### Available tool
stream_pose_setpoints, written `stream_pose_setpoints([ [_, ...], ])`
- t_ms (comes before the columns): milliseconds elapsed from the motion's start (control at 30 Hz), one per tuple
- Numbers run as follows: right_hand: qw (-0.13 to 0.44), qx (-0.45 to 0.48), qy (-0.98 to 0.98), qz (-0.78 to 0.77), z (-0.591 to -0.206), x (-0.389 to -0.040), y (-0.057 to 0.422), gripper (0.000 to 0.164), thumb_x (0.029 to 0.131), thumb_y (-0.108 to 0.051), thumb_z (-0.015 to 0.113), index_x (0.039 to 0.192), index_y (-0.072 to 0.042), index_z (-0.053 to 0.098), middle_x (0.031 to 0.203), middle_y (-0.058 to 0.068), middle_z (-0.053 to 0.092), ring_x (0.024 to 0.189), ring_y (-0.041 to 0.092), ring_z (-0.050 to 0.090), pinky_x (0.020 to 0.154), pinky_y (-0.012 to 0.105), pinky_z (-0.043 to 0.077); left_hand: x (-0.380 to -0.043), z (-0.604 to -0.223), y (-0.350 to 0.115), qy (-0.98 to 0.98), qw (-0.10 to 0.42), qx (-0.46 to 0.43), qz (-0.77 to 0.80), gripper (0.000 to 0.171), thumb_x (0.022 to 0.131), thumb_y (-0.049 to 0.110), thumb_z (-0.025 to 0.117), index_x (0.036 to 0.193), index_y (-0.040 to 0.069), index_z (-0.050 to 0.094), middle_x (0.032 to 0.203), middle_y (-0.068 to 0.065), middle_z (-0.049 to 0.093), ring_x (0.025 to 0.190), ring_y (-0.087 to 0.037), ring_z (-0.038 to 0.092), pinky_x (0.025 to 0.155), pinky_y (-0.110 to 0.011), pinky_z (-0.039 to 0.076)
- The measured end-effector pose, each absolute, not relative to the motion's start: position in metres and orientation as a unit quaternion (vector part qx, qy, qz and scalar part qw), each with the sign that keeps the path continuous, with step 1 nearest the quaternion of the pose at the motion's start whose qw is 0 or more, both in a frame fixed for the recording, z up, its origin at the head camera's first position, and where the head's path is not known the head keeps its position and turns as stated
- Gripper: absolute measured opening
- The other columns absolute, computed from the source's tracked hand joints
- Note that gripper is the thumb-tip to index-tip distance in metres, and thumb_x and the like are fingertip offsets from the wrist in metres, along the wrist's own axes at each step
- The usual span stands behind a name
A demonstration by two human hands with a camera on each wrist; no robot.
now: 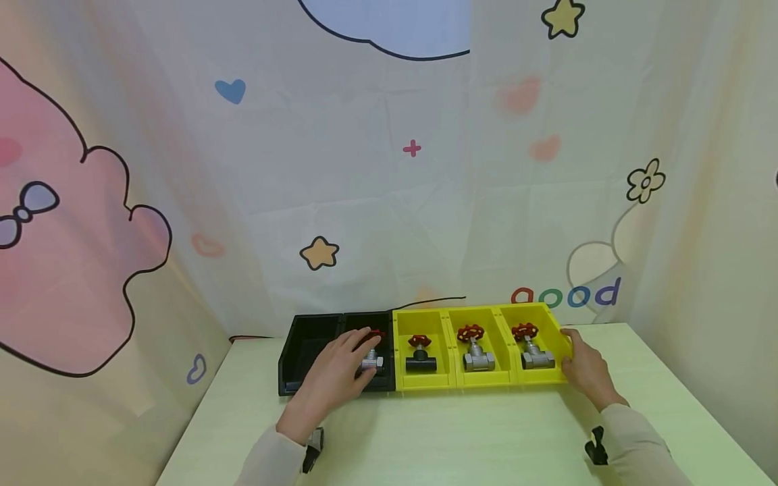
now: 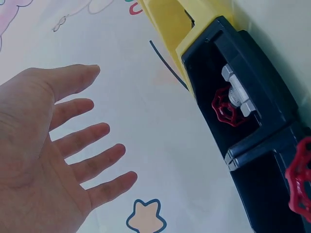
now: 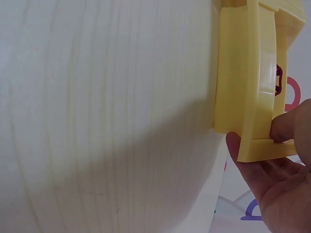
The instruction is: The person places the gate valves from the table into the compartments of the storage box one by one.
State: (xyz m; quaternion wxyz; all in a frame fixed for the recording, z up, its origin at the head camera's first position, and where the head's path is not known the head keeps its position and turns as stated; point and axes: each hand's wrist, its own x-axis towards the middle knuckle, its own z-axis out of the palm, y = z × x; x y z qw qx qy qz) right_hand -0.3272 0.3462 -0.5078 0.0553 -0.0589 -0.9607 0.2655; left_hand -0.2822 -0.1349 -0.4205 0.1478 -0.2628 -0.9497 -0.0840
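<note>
My left hand [image 1: 337,368] reaches over the second black bin [image 1: 383,383], fingers spread and extended, palm empty in the left wrist view. In that bin lies a metal valve [image 1: 372,362] with a red handwheel, partly hidden by the fingers. Another red handwheel [image 2: 301,179] shows at the left wrist view's right edge. At the row's far right, my right hand [image 1: 588,368] grips the end yellow bin [image 3: 265,53], thumb over the rim and fingers outside the wall. Inside this bin sits a silver valve [image 1: 537,358] with a red handwheel.
The middle yellow bin [image 1: 483,379] holds a silver valve [image 1: 479,358]; the yellow bin left of it holds a black valve [image 1: 421,362]. The leftmost black bin [image 1: 288,354] ends the row. A printed curtain [image 1: 365,169] hangs behind the table [image 1: 450,439]. A thin black cable [image 1: 431,300] shows behind the bins.
</note>
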Motion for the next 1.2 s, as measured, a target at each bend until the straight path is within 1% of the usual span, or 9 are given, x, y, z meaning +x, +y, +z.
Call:
stream_pose_setpoints([
  [267,0.05,-0.065,-0.959,0.271,-0.507,-0.326,0.346,0.058,0.094,-0.001,0.05,0.147,0.003,0.026,0.135,0.04,0.044,0.09,0.039,0.055,0.087,0.053,0.055,-0.267,-0.425,-0.147,-0.951,0.162,-0.255,-0.068,0.061,0.09,0.038,0.07,0.146,0.024,0.049,0.153,-0.007,0.045,0.138,-0.032,0.045,0.108,-0.054,0.041],
  [467,0.041,-0.076,-0.958,0.273,-0.51,-0.325,0.348,0.059,0.094,-0.002,0.05,0.147,0.001,0.025,0.136,0.039,0.043,0.088,0.037,0.054,0.083,0.048,0.057,-0.256,-0.429,-0.156,-0.952,0.161,-0.252,-0.069,0.06,0.089,0.038,0.072,0.143,0.023,0.052,0.152,-0.007,0.046,0.137,-0.032,0.046,0.107,-0.054,0.042],
  [700,0.053,-0.067,-0.959,0.269,-0.511,-0.327,0.348,0.058,0.093,-0.001,0.051,0.146,0.001,0.027,0.133,0.04,0.046,0.086,0.036,0.055,0.08,0.049,0.057,-0.246,-0.434,-0.167,-0.955,0.168,-0.235,-0.069,0.061,0.086,0.036,0.074,0.143,0.024,0.053,0.149,-0.006,0.049,0.136,-0.032,0.047,0.106,-0.055,0.043],
  [833,0.051,-0.07,-0.959,0.271,-0.509,-0.328,0.347,0.059,0.094,-0.001,0.051,0.147,0.001,0.026,0.134,0.039,0.045,0.088,0.038,0.055,0.083,0.05,0.056,-0.241,-0.438,-0.173,-0.956,0.167,-0.231,-0.068,0.059,0.086,0.035,0.075,0.141,0.022,0.055,0.146,-0.007,0.052,0.134,-0.032,0.049,0.104,-0.055,0.044],
  [1000,0.049,-0.073,-0.959,0.269,-0.509,-0.329,0.346,0.06,0.094,-0.001,0.052,0.147,0.001,0.026,0.135,0.039,0.045,0.091,0.039,0.055,0.087,0.053,0.055,-0.235,-0.444,-0.181,-0.958,0.165,-0.226,-0.062,0.058,0.086,0.036,0.075,0.139,0.022,0.056,0.142,-0.007,0.055,0.131,-0.031,0.051,0.102,-0.054,0.046],
  [1200,0.049,-0.072,-0.959,0.268,-0.51,-0.33,0.347,0.059,0.093,-0.001,0.052,0.147,0.001,0.026,0.134,0.04,0.045,0.089,0.038,0.054,0.083,0.051,0.056,-0.229,-0.452,-0.188,-0.961,0.157,-0.219,-0.065,0.057,0.084,0.035,0.076,0.136,0.021,0.058,0.135,-0.007,0.058,0.125,-0.029,0.054,0.098,-0.052,0.049],
])
